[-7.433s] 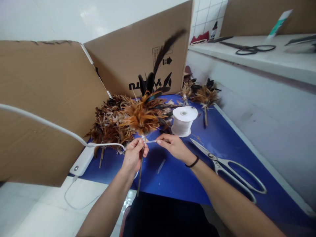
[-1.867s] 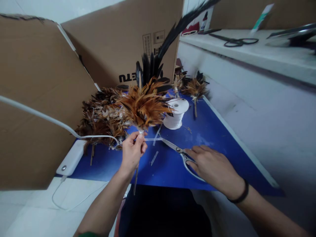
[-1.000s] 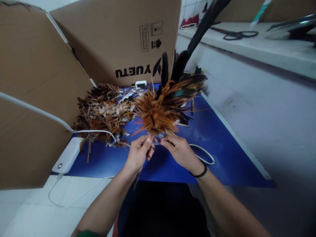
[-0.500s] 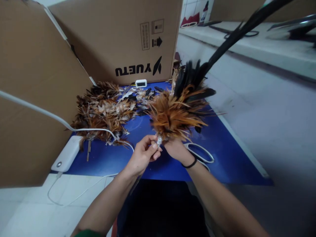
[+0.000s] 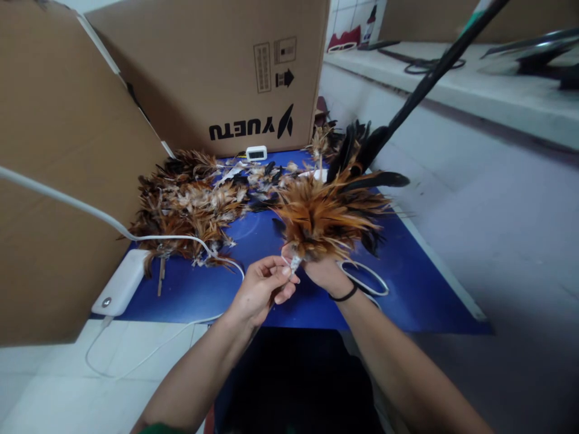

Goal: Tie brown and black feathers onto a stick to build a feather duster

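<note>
A bunch of orange-brown and black feathers (image 5: pixel 328 211) on a thin stick is held above the blue mat (image 5: pixel 407 283), tilted to the right, with one long black feather (image 5: pixel 434 66) reaching up to the right. My left hand (image 5: pixel 262 288) pinches the white-wrapped base of the bunch (image 5: pixel 294 263). My right hand (image 5: pixel 323 274) grips the same bunch from the right, just under the feathers. Its fingers are mostly hidden by the feathers.
A pile of similar feather bunches (image 5: pixel 190 205) lies at the back left. Scissors (image 5: pixel 366 277) lie under my right hand. A white power bank (image 5: pixel 122 289) with a cable sits on the mat's left edge. Cardboard walls (image 5: pixel 217 72) stand behind, with a small white clock (image 5: pixel 256 153) below. A shelf (image 5: pixel 452 78) runs along the right.
My right hand left the scissors on the mat and came back to the bunch. The bunch has swung from upright to leaning right, and the thread spool is now hidden behind it.
</note>
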`<state>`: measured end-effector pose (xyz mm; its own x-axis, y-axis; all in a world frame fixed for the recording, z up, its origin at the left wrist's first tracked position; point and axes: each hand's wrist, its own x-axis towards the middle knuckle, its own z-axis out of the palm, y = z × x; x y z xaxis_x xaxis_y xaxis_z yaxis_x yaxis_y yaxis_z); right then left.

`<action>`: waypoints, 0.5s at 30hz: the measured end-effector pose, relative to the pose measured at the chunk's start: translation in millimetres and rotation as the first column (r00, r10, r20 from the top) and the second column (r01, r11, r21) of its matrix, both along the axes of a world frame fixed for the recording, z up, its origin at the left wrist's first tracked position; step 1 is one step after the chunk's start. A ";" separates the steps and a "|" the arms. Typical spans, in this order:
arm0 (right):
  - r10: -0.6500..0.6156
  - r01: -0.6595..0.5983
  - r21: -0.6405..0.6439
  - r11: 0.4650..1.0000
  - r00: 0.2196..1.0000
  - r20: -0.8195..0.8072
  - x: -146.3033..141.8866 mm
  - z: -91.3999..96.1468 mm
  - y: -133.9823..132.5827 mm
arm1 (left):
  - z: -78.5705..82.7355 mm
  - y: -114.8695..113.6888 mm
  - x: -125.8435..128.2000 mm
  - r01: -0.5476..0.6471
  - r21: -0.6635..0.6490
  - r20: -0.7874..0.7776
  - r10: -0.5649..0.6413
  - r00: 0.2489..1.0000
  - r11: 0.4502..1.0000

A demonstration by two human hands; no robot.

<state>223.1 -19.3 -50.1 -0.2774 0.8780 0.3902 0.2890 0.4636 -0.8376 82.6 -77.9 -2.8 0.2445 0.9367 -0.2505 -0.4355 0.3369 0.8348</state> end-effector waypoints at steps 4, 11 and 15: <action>0.111 -0.117 -0.094 0.989 0.991 -0.073 0.1 3.8 0.0 | -3.8 0.2 -0.2 0.006 -0.035 0.027 -0.005 1.000 0.999; 0.090 -0.119 -0.185 0.975 0.984 -0.155 -1.0 10.0 -9.7 | -9.7 0.2 -0.1 0.004 -0.048 0.049 -0.002 0.999 0.999; 0.048 -0.116 -0.284 0.952 0.970 -0.236 -5.1 17.3 -12.3 | -9.5 0.3 2.3 -0.028 -0.062 0.049 0.031 0.998 0.998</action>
